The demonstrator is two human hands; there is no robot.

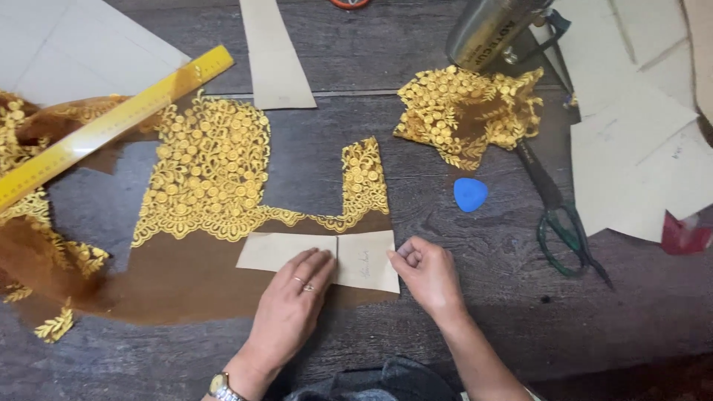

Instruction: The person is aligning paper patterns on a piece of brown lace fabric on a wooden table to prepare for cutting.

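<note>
The left hand [291, 297] lies flat on the tan paper pattern [319, 258]; the right hand [425, 273] pinches its edge.

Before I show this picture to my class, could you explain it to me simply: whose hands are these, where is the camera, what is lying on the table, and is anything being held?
There is no machine here. A person works with two bare hands, and one camera worn on their head looks down at a dark wooden table.

The left hand, with rings and a wristwatch, presses flat on a tan paper pattern piece. The right hand pinches that piece's right edge. The paper lies on brown net fabric with gold lace.

Around it lie a yellow ruler, a second bunch of gold lace, a blue piece of tailor's chalk, dark scissors, a metal flask, another tan paper strip and pale paper sheets.
</note>
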